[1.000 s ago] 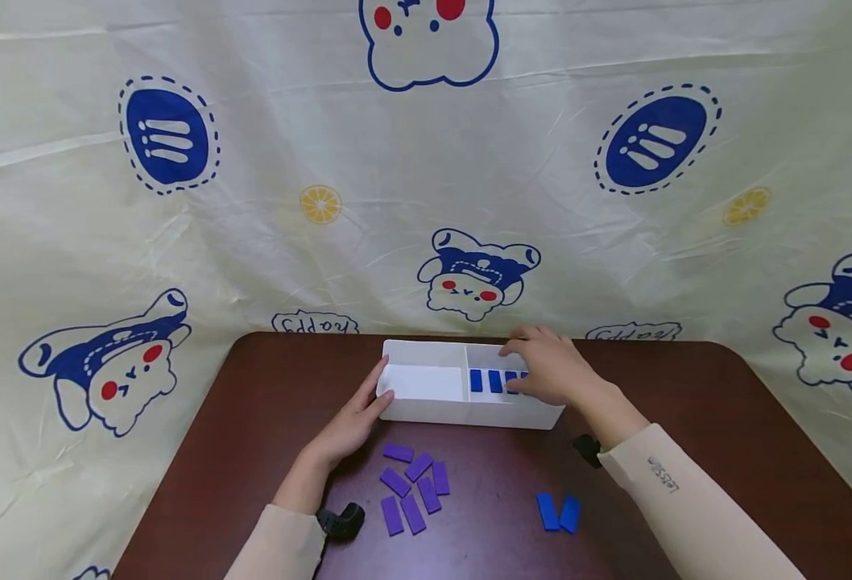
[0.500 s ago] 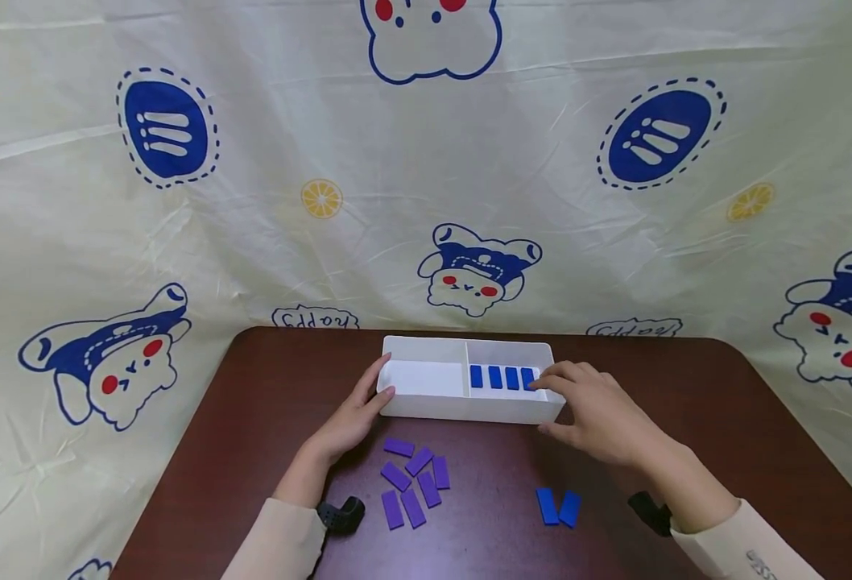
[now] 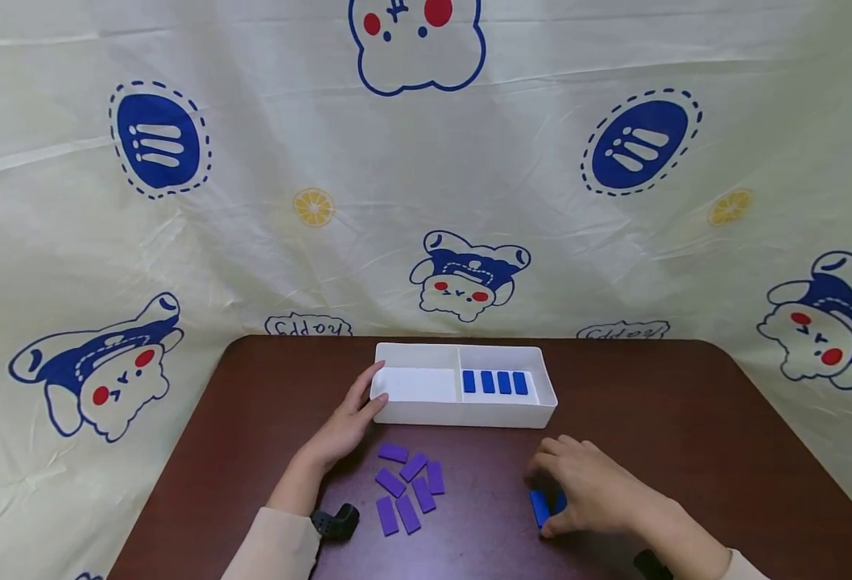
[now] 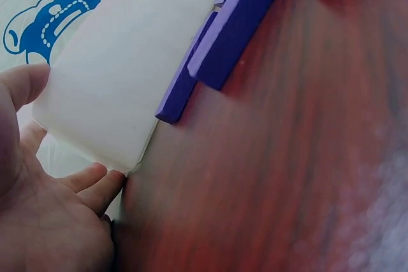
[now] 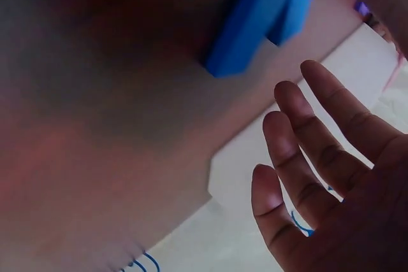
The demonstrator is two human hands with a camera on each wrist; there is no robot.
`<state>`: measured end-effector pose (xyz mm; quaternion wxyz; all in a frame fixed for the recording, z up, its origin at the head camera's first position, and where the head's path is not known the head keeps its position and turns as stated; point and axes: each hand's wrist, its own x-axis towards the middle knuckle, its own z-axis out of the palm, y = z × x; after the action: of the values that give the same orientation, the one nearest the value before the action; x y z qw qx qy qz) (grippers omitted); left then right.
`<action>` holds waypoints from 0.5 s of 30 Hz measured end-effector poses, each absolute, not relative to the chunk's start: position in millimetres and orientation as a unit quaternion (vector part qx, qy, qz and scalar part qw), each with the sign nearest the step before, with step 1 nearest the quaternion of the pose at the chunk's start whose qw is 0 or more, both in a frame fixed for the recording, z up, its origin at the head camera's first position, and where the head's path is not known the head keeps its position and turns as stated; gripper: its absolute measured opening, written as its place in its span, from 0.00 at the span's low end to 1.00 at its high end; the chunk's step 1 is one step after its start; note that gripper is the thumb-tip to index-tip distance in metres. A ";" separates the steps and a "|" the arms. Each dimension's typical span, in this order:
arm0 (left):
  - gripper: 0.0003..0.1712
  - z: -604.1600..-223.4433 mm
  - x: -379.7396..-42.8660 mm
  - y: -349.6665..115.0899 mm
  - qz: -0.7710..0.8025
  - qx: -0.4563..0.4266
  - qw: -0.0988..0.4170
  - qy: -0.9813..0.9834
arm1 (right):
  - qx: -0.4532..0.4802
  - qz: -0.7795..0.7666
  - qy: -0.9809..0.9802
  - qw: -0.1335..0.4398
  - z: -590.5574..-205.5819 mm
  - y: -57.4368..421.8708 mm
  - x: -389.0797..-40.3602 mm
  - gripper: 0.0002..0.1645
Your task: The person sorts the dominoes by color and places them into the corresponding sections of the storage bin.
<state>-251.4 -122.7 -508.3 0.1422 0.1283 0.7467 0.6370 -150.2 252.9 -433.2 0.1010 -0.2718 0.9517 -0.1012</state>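
Observation:
My left hand (image 3: 346,420) holds the left end of a white two-part box (image 3: 462,414), thumb at the near corner and fingers along the end wall. Several small blue blocks (image 3: 504,383) lie in a row in the box's right compartment. Over the table at front right hovers my right hand (image 3: 596,487), fingers spread around two loose blue blocks (image 3: 539,509), which it partly covers. The right wrist view shows both blocks, one (image 5: 245,27) in front of the other, with a gap between them and the spread fingers (image 5: 284,138).
Several purple blocks (image 3: 386,515) lie scattered in front of the box, near my left forearm. The brown table (image 3: 274,379) ends at a printed curtain (image 3: 368,274) behind the box. A black wrist device (image 3: 336,522) sits on the left wrist.
My right hand has come out of the box's right compartment and moved toward me, down to the two loose blue blocks. The left hand stays at the box's end.

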 end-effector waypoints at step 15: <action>0.38 -506.7 -250.1 -121.3 0.635 0.133 0.140 0.748 | -0.276 -0.096 0.952 0.089 -446.2 255.5 -148.5 0.26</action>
<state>-250.1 -121.3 -506.7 0.1405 0.1330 0.7479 0.6349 -148.5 255.5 -446.2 0.0886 -0.2762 0.9522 -0.0958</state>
